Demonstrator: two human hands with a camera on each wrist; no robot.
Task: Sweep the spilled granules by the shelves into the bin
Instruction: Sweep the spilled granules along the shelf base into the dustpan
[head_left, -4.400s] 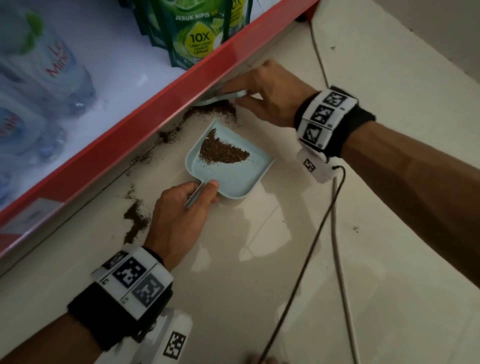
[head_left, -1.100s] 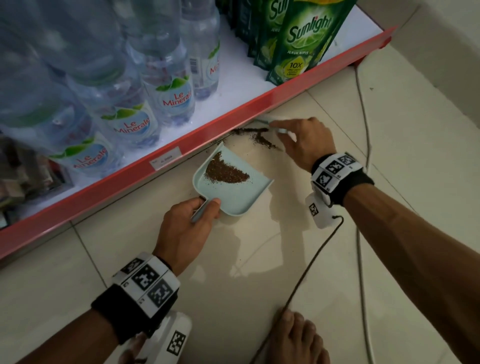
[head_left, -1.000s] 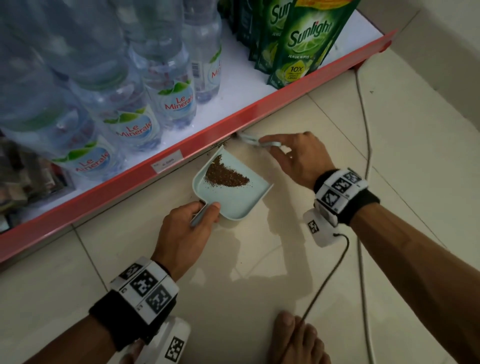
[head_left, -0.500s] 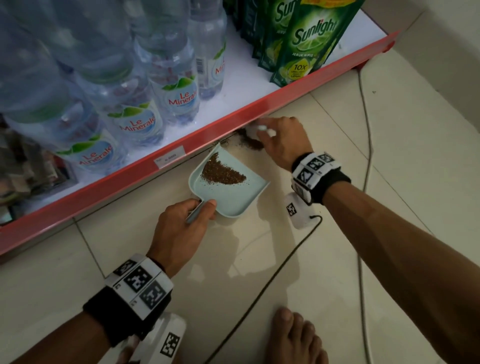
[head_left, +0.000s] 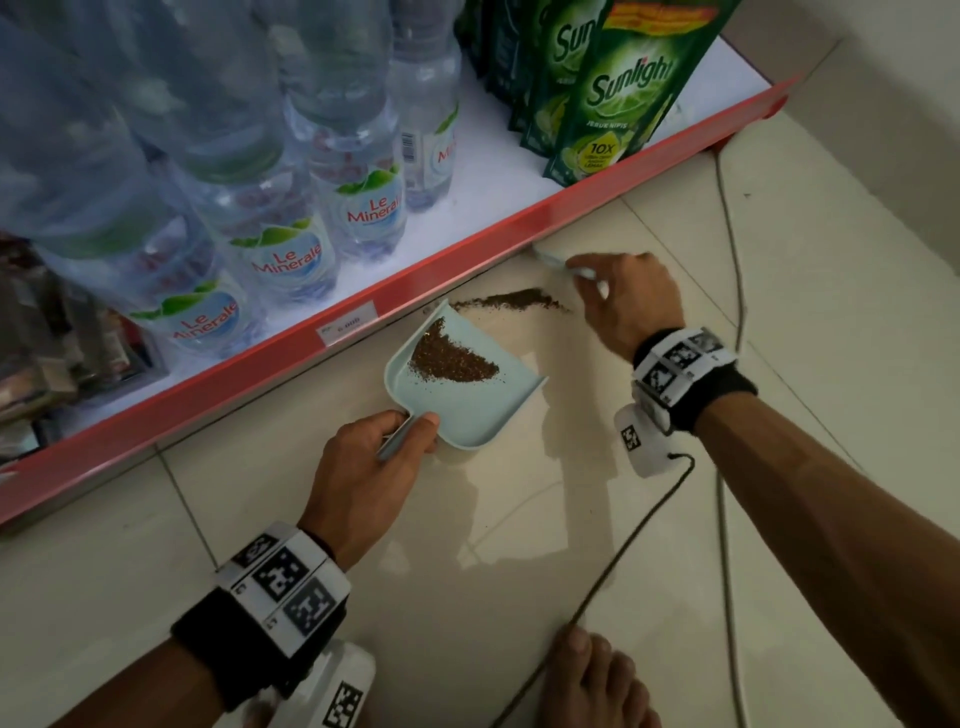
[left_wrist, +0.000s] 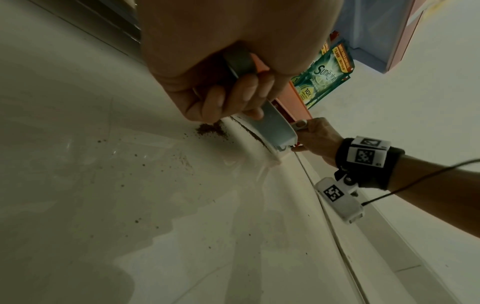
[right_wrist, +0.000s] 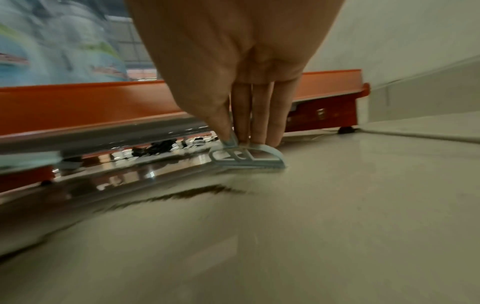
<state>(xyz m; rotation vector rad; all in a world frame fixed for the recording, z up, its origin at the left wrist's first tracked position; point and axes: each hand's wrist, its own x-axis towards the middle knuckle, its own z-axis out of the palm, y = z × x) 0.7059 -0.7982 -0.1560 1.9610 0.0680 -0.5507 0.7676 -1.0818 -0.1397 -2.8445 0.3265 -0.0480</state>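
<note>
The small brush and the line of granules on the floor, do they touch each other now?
Apart. In the right wrist view, bare tile shows between the brush and the line of granules.

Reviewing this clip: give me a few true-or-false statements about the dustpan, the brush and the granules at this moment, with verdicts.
1. The left hand grips the dustpan handle. True.
2. The dustpan holds no granules. False: a brown heap lies in it.
3. A line of granules lies on the floor between the dustpan and the right hand. True.
4. The right hand holds a cloth. False: it pinches a small brush.
5. The water bottles stand on the floor. False: they stand on the shelf.
</note>
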